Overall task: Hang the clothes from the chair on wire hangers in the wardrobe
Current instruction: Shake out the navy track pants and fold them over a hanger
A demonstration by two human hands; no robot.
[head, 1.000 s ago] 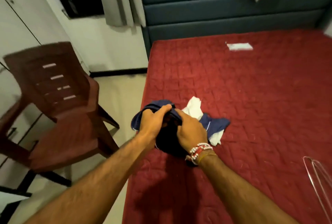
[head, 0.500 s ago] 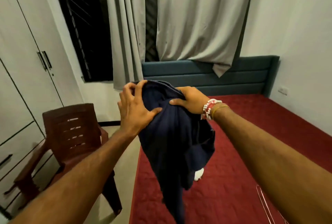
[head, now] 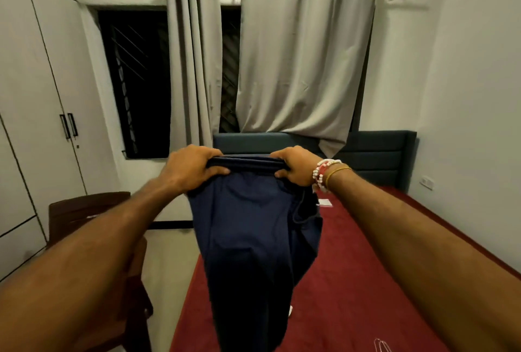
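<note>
I hold a dark navy garment (head: 253,233) up in front of me by its top band, stretched between both hands. My left hand (head: 191,167) grips the band's left end and my right hand (head: 294,164) grips its right end. The cloth hangs down over the edge of the red bed (head: 352,281). A wire hanger (head: 382,345) lies on the bed at the bottom right, mostly out of frame. The brown plastic chair (head: 81,208) stands at the lower left, partly behind my left arm. The white wardrobe (head: 36,114) with its doors closed fills the left wall.
A small white item (head: 324,202) lies far up on the bed, and a bit of white cloth (head: 290,310) peeks out beside the hanging garment. Grey curtains (head: 298,64) hang over a dark window behind the teal headboard (head: 377,151). Pale floor runs between chair and bed.
I have lifted the navy garment off the bed to chest height. My hands have moved apart and stretched its top band flat, and my view has tilted up toward the window.
</note>
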